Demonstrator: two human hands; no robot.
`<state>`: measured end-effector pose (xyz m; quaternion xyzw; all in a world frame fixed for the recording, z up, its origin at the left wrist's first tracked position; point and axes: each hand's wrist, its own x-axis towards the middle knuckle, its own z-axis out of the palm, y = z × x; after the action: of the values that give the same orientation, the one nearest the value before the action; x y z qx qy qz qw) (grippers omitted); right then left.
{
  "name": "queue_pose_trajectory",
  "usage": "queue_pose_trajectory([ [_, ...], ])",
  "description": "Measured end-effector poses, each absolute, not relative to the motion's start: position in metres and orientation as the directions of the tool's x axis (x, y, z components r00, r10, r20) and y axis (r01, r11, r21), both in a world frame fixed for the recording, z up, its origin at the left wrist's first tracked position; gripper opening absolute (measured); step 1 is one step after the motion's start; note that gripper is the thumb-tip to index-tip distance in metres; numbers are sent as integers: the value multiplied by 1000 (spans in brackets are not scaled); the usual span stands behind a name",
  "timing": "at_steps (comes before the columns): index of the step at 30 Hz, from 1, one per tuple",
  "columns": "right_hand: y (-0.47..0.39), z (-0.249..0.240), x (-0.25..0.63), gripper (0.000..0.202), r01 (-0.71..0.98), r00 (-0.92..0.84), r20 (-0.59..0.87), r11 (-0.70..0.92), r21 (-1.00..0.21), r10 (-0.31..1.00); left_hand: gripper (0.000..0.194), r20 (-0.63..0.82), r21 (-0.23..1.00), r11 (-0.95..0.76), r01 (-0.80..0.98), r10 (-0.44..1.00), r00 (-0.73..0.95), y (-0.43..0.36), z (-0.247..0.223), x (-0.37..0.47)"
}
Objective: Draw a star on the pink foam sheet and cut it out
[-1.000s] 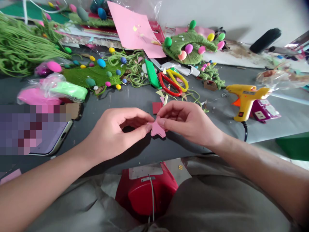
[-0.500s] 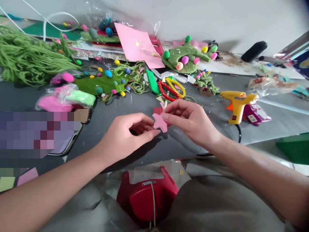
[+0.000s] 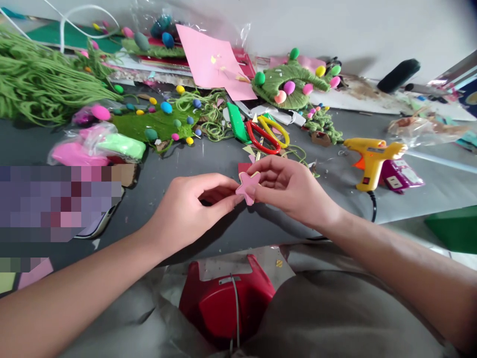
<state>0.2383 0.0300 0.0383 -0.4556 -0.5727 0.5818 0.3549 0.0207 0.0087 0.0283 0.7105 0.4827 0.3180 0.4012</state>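
Note:
A small pink paper star (image 3: pixel 247 183) with a pale edge is held over the table between both hands. My left hand (image 3: pixel 199 204) pinches its lower left point between thumb and fingers. From the other side, my right hand (image 3: pixel 290 186) grips the star, its thumb lying on the front face. Just behind my fingers lies a small red paper piece (image 3: pixel 243 169). Scissors with red and yellow handles (image 3: pixel 265 137) and a green cutter (image 3: pixel 239 123) rest beyond the hands.
A yellow glue gun (image 3: pixel 370 154) lies on the right beside a purple-and-white block (image 3: pixel 402 176). Green yarn (image 3: pixel 40 79), a pom-pom-covered green tree (image 3: pixel 145 124) and a pink sheet (image 3: pixel 214 62) fill the back. A phone (image 3: pixel 99 221) is at the left. A red object (image 3: pixel 227 303) sits below the table edge.
The star has turned between my fingers and now stands more upright, with my right thumb across its face. The view has shifted slightly.

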Motion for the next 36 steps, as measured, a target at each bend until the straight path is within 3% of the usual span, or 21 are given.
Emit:
queue_pose_trajectory([
  [24,29,38,239,33,163,-359,-127,-71,-984,925,11,130,873,-222,435,964,232,8,25,20],
  [30,27,37,237,27,107,-413,-112,-74,-991,904,10,138,865,-229,447,964,226,8,27,20],
  [36,28,36,240,18,178,-410,-44,33,-983,911,11,154,845,-242,477,964,216,8,27,20],
])
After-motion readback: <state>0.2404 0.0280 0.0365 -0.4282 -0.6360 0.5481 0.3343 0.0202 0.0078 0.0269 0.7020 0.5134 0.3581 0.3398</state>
